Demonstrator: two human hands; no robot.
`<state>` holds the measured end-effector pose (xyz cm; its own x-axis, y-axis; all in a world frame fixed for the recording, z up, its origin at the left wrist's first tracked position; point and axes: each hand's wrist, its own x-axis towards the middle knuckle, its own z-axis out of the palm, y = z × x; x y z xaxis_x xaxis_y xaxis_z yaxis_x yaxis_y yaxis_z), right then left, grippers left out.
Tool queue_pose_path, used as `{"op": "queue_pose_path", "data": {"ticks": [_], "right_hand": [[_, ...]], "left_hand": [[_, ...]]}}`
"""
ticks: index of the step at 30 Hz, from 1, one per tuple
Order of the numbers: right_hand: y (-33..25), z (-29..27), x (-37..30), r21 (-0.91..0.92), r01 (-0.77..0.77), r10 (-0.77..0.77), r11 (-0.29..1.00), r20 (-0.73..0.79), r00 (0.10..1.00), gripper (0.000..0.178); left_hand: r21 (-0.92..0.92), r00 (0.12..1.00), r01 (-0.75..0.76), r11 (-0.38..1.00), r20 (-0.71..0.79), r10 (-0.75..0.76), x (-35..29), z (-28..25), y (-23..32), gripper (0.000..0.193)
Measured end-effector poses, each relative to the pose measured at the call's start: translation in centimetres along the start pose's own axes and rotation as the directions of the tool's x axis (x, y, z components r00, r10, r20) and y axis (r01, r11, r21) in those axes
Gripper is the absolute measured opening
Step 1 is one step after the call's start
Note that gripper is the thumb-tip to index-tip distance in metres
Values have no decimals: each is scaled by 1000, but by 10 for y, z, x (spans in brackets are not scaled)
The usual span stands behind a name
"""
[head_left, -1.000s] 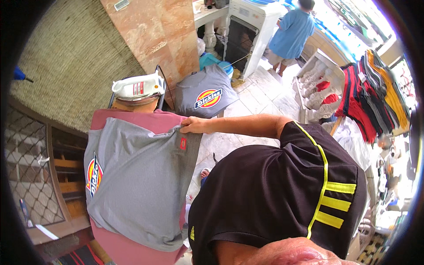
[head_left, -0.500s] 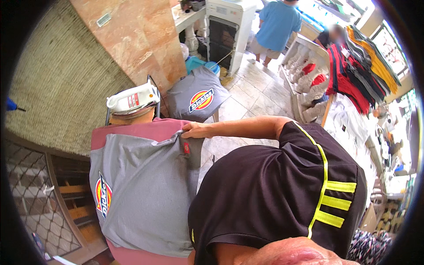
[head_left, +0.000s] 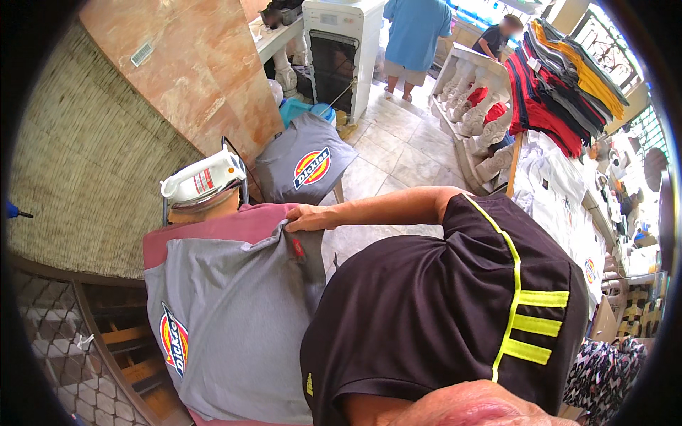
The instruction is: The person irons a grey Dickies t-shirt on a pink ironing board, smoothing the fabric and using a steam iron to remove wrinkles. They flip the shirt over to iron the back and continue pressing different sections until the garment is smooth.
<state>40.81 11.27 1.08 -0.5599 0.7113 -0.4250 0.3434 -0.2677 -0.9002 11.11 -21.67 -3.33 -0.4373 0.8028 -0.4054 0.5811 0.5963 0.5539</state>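
A grey T-shirt (head_left: pixel 241 312) with a colourful oval print lies spread over a pink-covered ironing board (head_left: pixel 188 226). My right hand (head_left: pixel 307 218) pinches the shirt's edge near the board's far right corner, where the fabric bunches into folds. Just below my fingers, a small red label (head_left: pixel 298 247) shows on the cloth. A white iron (head_left: pixel 204 179) rests on the stand at the board's far end, apart from my hand. My left hand is out of sight, hidden below or behind my black shirt.
Beyond the board, another grey T-shirt (head_left: pixel 304 160) is draped over a seat. A white balustrade (head_left: pixel 469 82) carries stacked coloured clothes (head_left: pixel 561 85), with white shirts (head_left: pixel 550 177) nearby. A person in blue (head_left: pixel 418 35) and another person (head_left: pixel 491 39) are farther off. A metal lattice (head_left: pixel 78 348) stands at left.
The view has shifted, so the board and its shirt appear a little lower. My right hand keeps its hold on the shirt edge. The person at the back right shows more fully.
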Motion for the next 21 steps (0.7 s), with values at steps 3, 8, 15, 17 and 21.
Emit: {"op": "queue_pose_path", "data": {"ticks": [3,8,15,17,21], "right_hand": [[6,-1,6,17,-17,17,1000,19,1000,47],[2,3,4,-17,9,-9,1000,-14,1000,37],[4,4,7,-8,6,-6,1000,-6,1000,42],[9,6,10,29,19,-18,999,-12,1000,47],[12,6,8,59,20,-18,998,-21,1000,47]], "left_hand": [[4,1000,-7,1000,12,7,4,0,-1,27],[18,999,-9,1000,34,9,9,-1,-3,25],[32,998,-19,999,56,18,15,-4,-2,24],[30,998,-24,999,62,22,16,-4,-3,23],[46,996,-25,999,89,21,20,-5,-4,22]]}}
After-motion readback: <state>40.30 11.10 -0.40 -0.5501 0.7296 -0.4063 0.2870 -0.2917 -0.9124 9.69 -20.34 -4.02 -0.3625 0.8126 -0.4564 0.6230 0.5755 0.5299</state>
